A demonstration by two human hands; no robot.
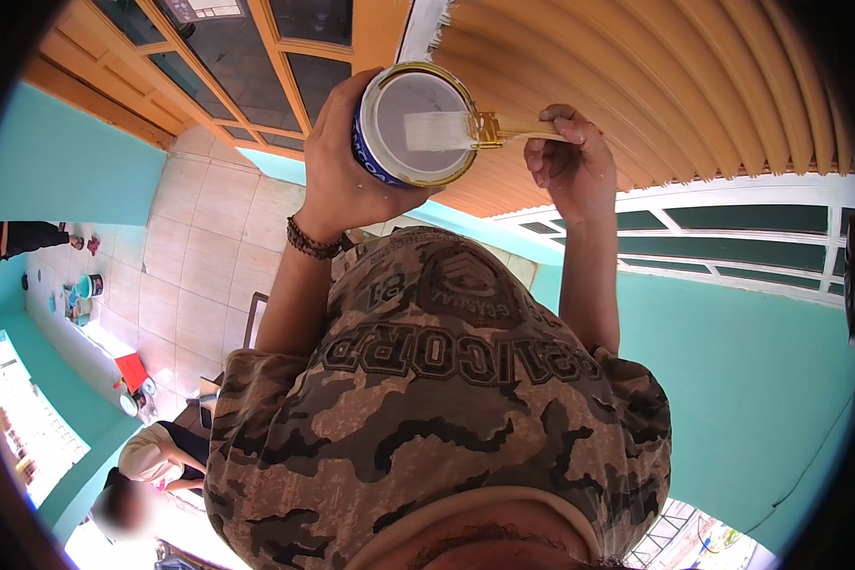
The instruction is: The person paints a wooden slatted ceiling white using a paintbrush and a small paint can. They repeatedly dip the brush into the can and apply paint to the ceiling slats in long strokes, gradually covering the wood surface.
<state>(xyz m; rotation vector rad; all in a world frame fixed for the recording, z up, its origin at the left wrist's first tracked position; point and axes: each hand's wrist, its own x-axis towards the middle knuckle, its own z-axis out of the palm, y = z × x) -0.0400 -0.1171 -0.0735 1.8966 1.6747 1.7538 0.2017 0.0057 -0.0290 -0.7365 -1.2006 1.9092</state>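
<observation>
My left hand (335,167), with a braided bracelet at the wrist, grips a paint can (368,155) around its side. The can has a blue label and a metal rim, and greyish-white paint shows inside it. The thumb and fingers of my right hand (576,153) pinch the light wooden handle of a paintbrush (438,132). Its pale bristles lie over the can's mouth, and the gold-coloured ferrule is at the right side of the rim. I cannot tell whether the bristles touch the paint.
Before me are an orange ribbed panel (613,92) with white-painted trim (425,32) and an orange glazed door frame (285,78). A white window frame (748,224) is at right. Buckets (89,286) stand on the tiled floor (178,192); a person (153,456) is at lower left.
</observation>
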